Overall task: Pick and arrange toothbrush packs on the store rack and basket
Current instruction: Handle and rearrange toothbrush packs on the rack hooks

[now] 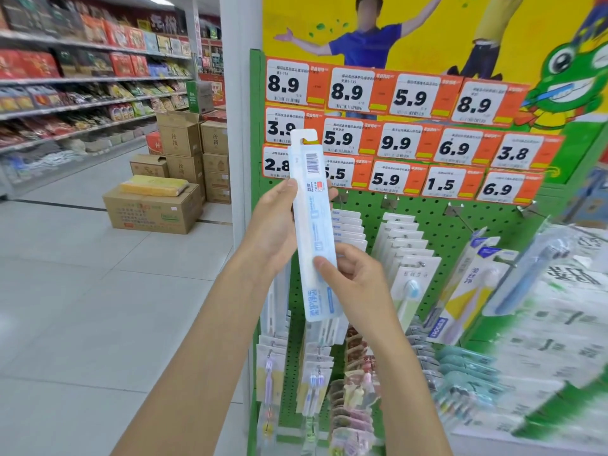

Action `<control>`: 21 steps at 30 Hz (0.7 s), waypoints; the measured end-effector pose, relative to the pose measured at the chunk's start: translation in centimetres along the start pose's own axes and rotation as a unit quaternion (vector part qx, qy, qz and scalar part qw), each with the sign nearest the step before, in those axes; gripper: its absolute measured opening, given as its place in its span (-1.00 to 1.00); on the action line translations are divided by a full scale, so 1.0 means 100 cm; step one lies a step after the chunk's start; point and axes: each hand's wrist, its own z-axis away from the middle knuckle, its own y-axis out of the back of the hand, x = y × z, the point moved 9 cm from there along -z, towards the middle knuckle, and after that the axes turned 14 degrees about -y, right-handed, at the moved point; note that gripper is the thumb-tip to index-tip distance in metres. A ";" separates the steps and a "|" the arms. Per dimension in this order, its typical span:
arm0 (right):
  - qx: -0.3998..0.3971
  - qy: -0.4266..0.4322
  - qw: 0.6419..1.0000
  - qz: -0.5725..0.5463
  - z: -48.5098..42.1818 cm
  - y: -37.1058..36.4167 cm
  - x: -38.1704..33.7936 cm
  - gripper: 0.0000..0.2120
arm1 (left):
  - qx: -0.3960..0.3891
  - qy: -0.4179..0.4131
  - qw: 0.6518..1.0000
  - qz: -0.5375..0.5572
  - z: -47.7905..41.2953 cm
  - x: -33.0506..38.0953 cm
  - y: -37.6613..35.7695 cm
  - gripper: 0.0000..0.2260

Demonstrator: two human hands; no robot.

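Frame centre, left hand and right hand both pinching upright toothbrush pack, green pegboard rack behind

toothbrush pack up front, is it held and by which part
Both hands hold the toothbrush pack: the left hand grips its left edge near the middle, the right hand pinches its lower half.

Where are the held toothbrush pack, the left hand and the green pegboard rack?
toothbrush pack (pixel 314 218), head view, middle of its printed back.
left hand (pixel 273 225), head view, middle of the hand.
green pegboard rack (pixel 436 230), head view, bare perforated panel between hooks.
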 end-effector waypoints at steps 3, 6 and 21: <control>-0.020 -0.004 1.000 0.008 0.002 -0.001 0.001 -0.81 | 0.012 0.009 1.000 0.022 0.000 -0.001 0.002 -0.69; -0.075 -0.013 0.997 -0.004 0.006 -0.005 0.003 -0.76 | 0.015 0.021 0.999 0.042 -0.001 0.002 0.004 -0.67; 0.096 0.126 0.987 0.022 -0.012 0.034 -0.079 -0.74 | -0.052 0.028 0.997 0.050 0.009 0.012 -0.002 -0.69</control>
